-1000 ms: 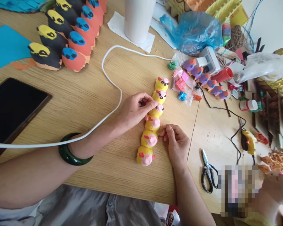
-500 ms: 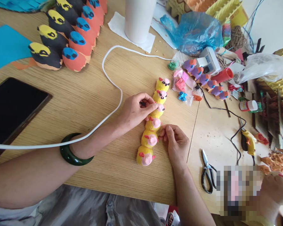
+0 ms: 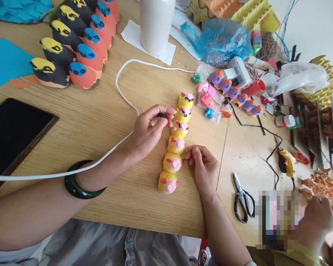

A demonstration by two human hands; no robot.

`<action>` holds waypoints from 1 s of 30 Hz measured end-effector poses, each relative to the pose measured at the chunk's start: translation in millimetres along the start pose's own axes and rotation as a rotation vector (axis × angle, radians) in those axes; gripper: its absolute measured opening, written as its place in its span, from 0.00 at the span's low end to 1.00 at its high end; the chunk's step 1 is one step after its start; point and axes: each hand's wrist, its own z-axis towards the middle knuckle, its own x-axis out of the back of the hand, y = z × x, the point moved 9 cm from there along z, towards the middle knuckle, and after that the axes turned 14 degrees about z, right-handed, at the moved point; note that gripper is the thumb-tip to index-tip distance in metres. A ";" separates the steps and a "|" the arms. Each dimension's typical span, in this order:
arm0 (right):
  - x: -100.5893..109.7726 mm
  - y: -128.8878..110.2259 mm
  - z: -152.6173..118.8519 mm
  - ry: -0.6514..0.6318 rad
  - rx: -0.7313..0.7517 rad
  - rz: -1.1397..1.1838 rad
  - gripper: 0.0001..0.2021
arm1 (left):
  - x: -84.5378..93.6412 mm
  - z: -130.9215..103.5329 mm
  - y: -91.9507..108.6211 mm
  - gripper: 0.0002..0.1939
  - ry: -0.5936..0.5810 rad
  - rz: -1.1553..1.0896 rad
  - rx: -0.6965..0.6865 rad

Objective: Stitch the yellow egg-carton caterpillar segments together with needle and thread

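A row of yellow clay-covered bumps (image 3: 176, 144) with pink faces and small red ears lies on the table between my hands. The upper three faces carry small black marks; the lower ones have none. My left hand (image 3: 147, 129) hovers just left of the upper bumps, fingers curled around a small black lump of clay (image 3: 161, 115). To the right of the row, my right hand (image 3: 203, 166) is closed in a pinch, fingertips beside the fourth and fifth bumps. Whatever sits between those fingertips is too small to make out.
A white cable (image 3: 116, 79) loops across the table and over my left forearm. Scissors (image 3: 241, 197) and a yellow glue gun (image 3: 287, 162) lie right. Black and orange painted rows (image 3: 84, 72), a dark tablet (image 3: 19, 129) and clay packets (image 3: 207, 99) surround the work. Another person's hand (image 3: 319, 218) is lower right.
My left hand has drawn back leftward from the third bump, which now shows black marks on its face. My right hand stays beside the row. The whole view has shifted slightly.
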 end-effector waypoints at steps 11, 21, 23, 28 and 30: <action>-2.7 0.3 1.9 -0.027 0.024 0.031 0.17 | 1.8 -6.6 18.2 0.15 -0.055 0.434 -0.229; -4.8 -0.7 4.2 -0.045 0.043 0.048 0.17 | -8.5 -12.6 28.1 0.18 -0.096 0.704 -0.379; -4.9 -1.4 4.2 -0.049 0.047 0.055 0.16 | -8.3 -13.4 28.3 0.18 -0.085 0.729 -0.395; -4.4 -0.4 4.6 -0.048 0.051 0.026 0.17 | -9.7 -14.9 28.6 0.18 -0.091 0.756 -0.432; -4.0 0.7 4.7 -0.046 0.045 0.012 0.17 | -8.8 -14.5 29.2 0.18 -0.085 0.756 -0.428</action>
